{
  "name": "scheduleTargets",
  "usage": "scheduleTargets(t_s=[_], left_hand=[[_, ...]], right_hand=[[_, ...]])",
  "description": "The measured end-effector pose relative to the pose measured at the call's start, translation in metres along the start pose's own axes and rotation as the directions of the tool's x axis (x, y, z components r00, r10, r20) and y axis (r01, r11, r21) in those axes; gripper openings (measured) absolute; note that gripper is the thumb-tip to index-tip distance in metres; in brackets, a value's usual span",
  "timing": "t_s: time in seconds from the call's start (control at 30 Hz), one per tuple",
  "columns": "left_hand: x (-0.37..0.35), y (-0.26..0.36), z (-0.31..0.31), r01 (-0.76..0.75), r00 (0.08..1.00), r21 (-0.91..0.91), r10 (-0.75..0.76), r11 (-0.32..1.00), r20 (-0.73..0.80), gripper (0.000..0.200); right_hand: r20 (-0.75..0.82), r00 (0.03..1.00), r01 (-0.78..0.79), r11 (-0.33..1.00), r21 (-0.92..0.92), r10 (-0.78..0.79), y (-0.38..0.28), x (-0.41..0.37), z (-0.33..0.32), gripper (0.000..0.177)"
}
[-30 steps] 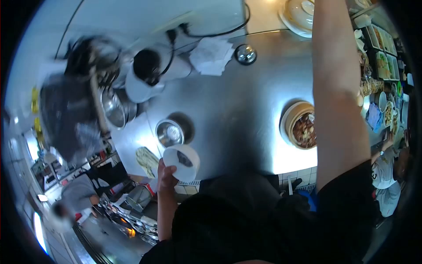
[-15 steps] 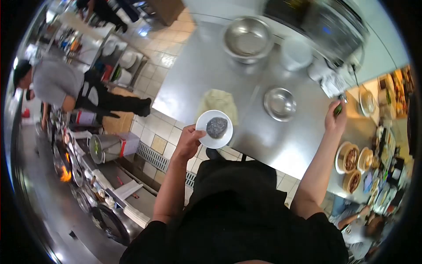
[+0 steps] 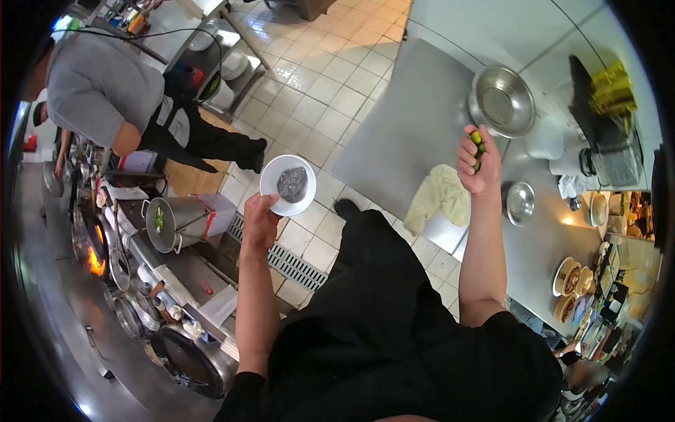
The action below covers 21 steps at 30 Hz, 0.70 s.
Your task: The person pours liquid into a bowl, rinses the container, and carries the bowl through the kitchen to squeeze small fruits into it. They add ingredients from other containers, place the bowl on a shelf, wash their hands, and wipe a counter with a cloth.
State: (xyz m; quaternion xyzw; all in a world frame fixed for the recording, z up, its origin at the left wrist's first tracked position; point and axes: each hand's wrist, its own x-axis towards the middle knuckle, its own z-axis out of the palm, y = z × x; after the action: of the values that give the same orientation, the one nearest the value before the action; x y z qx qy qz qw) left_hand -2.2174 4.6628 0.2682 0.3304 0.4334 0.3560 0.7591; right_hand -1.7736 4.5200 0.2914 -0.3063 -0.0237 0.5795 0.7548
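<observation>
My left hand (image 3: 260, 219) grips the rim of a small white bowl (image 3: 309, 198), thumb over the edge. Inside the bowl sits a dark grey, shiny lump (image 3: 292, 184) whose kind I cannot make out. Raised over the steel table, my right hand (image 3: 481, 166) is closed around several small green vegetables (image 3: 477, 149), glossy and partly hidden by the fingers. Just below that hand, a pale yellow cloth (image 3: 434, 198) lies at the table's edge. A large steel bowl (image 3: 502, 100) stands just beyond it, and a smaller steel bowl (image 3: 519, 202) is to its right.
The steel table (image 3: 404, 116) runs along the right side. A person in a grey shirt (image 3: 102, 95) stands at the left by the stoves, where a flame (image 3: 95, 261) burns. A large pot (image 3: 163, 224) and a wok (image 3: 184, 359) are on my left. Tiled floor (image 3: 320, 105) lies ahead.
My view has turned left, away from the table. The bowl has stayed in my left hand. My right hand has come inward from the table's right end, holding the green vegetables.
</observation>
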Motion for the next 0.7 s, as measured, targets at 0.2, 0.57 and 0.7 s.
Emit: scheduleTargets(t_s=[0.2,0.57,0.7], left_hand=[[0.093,0.065,-0.03,0.028,0.998,-0.031,-0.03,0.999,-0.049,0.021],[0.264,0.207,-0.034,0.076,0.996,0.15,-0.081,0.986,0.027,0.023],[0.312,0.252,-0.018,0.098,0.993,0.141,-0.106,0.985,0.046,0.023]], right_hand=[[-0.153,0.981,0.083,0.973,-0.217,-0.118,0.039,0.111,0.051,0.022],[0.18,0.965,-0.129,0.945,-0.301,0.189,0.097,0.43,0.223,0.024],[0.193,0.945,-0.176,0.91,-0.377,0.263,0.128,0.525,0.309,0.019]])
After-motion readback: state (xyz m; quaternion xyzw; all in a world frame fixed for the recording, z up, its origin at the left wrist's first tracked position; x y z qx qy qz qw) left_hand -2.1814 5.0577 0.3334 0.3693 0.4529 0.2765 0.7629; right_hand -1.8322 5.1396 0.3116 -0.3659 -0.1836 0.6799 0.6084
